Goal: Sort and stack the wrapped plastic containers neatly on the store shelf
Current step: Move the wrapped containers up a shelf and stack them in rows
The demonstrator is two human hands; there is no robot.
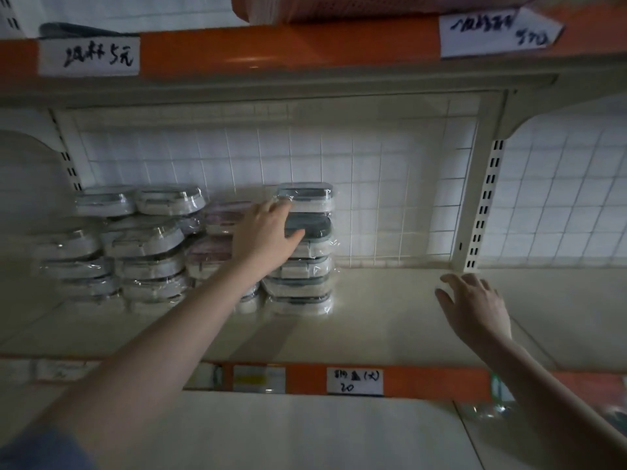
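Left hand (268, 232) reached onto rightmost stack (302, 262) of wrapped containers, fingers loosely spread on dark-lidded one (314, 225) (probably squaring it up). Right hand (475, 303) open, empty, over bare shelf (390, 320).

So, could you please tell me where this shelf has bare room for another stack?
Bare shelf runs from the rightmost stack to the slotted upright, and along the front edge. The left, filled with wrapped containers, is crowded.
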